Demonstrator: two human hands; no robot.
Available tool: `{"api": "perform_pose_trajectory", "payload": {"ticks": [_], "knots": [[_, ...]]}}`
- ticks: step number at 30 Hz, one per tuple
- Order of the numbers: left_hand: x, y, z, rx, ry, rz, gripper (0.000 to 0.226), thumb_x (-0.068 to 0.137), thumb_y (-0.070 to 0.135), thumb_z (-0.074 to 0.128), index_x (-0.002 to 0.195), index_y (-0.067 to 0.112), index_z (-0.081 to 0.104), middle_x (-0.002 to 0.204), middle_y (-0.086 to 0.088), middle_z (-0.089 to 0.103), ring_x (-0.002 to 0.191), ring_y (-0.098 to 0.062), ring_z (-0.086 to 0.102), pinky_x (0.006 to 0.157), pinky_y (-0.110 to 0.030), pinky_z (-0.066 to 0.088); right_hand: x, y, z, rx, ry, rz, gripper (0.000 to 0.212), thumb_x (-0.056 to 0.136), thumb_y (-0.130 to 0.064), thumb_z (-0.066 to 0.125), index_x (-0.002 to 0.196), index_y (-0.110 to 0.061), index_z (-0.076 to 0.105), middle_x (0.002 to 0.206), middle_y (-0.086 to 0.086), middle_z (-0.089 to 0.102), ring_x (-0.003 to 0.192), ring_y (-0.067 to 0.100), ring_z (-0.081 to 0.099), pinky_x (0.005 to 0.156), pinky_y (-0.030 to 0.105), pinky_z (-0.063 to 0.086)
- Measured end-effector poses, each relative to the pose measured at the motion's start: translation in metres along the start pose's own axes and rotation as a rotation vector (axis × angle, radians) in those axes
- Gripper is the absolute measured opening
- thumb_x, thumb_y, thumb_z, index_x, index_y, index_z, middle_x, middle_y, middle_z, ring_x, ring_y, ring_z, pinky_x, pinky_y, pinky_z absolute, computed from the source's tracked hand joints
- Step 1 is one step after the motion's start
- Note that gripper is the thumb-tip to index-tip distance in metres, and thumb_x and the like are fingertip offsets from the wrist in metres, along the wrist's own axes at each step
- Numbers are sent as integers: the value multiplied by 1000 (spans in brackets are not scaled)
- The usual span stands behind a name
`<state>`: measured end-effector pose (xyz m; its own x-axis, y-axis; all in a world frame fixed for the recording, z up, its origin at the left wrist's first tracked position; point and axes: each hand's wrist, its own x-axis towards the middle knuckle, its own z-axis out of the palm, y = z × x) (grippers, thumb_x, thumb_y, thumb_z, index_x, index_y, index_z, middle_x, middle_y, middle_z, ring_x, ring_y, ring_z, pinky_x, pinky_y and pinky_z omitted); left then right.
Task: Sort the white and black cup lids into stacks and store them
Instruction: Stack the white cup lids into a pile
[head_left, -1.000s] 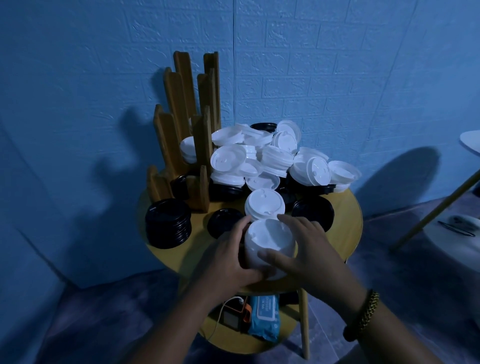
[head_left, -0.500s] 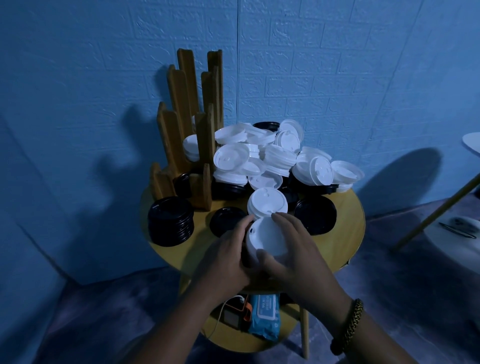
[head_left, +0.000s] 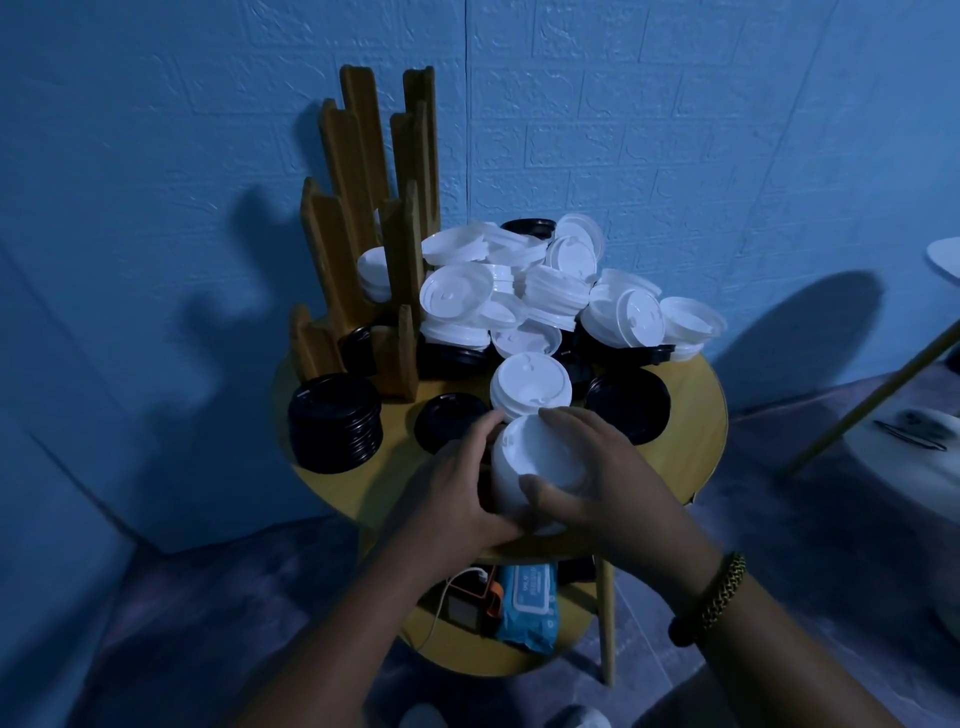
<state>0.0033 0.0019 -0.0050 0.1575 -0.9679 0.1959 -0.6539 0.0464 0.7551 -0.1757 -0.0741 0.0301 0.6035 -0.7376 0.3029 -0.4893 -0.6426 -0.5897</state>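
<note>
White lids (head_left: 530, 462): smooth plastic, faint sheen.
Black lids (head_left: 335, 421): glossy plastic.
Rack (head_left: 358, 208): matt, rough-cut wood.
Surface (head_left: 691, 431): smooth wood.
My bracelet (head_left: 722, 587): braided cord.

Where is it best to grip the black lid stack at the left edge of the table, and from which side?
Grip the black stack low around its round wall, coming from the left. It stands upright, a top grip would likely lift only some lids, and the rack crowds its rear right.

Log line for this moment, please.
left hand, right hand: grip white lid stack | black lid stack: table left | loose lids: unsorted
</note>
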Motion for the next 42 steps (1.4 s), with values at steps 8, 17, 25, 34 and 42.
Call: {"api": "perform_pose_trajectory", "payload": {"ticks": [8,17,25,34,42], "knots": [[-1,1,-1,-21,-24,15,97,59,70,73,143,63,27,143,26,43,131,0,42,101,-34,47,7,0,-9,-113,-97,-19,78,76,-61,56,146,-30,45,149,-15,43,136,9,33,112,43,32],[-1,-1,-2,-92,-4,5,79,73,71,76,142,59,38,142,29,45,129,6,43,103,-37,48,16,20,-20,214,-82,-30,55,91,-63,51,135,-30,57,142,-14,45,130,2,41,107,33,41],[1,-5,-2,-101,-27,-20,84,68,77,75,142,60,38,143,29,47,132,2,45,107,-44,47,89,58,-28,30,-136,10,62,85,-33,77,141,-27,50,132,-11,52,119,6,49,102,30,46],[1,-5,-1,-91,-24,-15,85,69,79,71,144,57,37,144,27,47,133,-1,45,105,-46,47,101,49,-20,-51,-171,-16,85,76,-41,83,148,-23,42,144,0,48,131,18,45,110,40,41],[1,-5,-1,-88,-18,-22,85,69,79,71,143,59,36,143,30,46,132,0,45,106,-45,47,81,37,-37,-6,26,72,81,85,-48,72,150,-17,37,142,4,36,124,18,45,94,19,39]]}}
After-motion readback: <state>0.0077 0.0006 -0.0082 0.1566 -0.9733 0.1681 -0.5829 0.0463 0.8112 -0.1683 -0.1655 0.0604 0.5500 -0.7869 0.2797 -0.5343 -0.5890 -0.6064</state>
